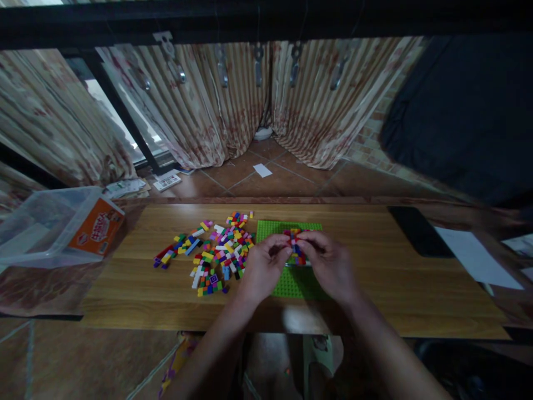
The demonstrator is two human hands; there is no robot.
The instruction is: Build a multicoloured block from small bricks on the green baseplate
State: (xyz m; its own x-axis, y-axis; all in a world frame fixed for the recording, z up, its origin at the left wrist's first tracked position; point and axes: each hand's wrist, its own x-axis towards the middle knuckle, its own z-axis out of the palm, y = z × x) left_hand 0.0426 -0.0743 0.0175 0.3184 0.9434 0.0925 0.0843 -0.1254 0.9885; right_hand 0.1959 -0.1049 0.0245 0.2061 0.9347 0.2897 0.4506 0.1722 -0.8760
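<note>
A green studded baseplate (287, 286) lies on the table in front of me. On its middle stands a block of joined, many-coloured building bricks (297, 258). My left hand (268, 258) is closed in a pinch at the left side of this block. From the right, my right hand (328, 261) pinches too, its thumb and forefinger close to the left fingertips. Small bricks (293, 240) show between the two sets of fingertips; which one each hand grips is hard to make out. Part of the block is hidden behind the fingers.
Loose bricks (227, 247) are heaped left of the baseplate on the wooden table (395, 294). A clear plastic bin (45, 222) with an orange label stands at the far left. A black flat slab (420, 230) and white paper (478, 258) lie at the right.
</note>
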